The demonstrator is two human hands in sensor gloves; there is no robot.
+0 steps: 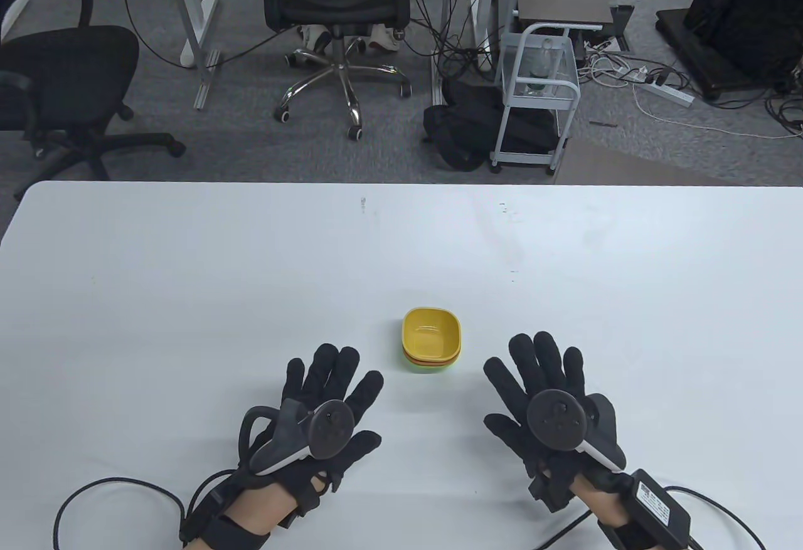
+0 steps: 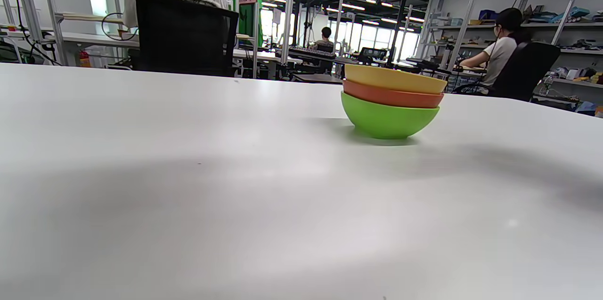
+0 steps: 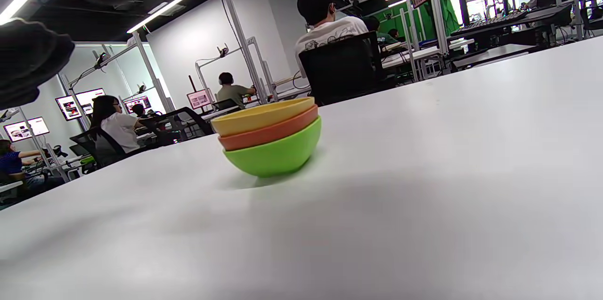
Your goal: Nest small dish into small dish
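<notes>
Three small dishes stand nested in one stack on the white table (image 1: pixel 188 274): a yellow dish (image 1: pixel 431 332) on top, an orange dish (image 2: pixel 391 96) in the middle, a green dish (image 2: pixel 388 118) at the bottom. The stack also shows in the right wrist view, with the yellow dish (image 3: pixel 261 117) over the orange dish (image 3: pixel 269 133) and the green dish (image 3: pixel 278 153). My left hand (image 1: pixel 335 387) lies flat on the table, fingers spread, left of the stack and empty. My right hand (image 1: pixel 533 380) lies flat, fingers spread, right of the stack and empty.
Glove cables (image 1: pixel 113 487) trail off the table's near edge at both wrists. Beyond the far edge stand office chairs (image 1: pixel 339 17) and a small cart (image 1: pixel 536 92).
</notes>
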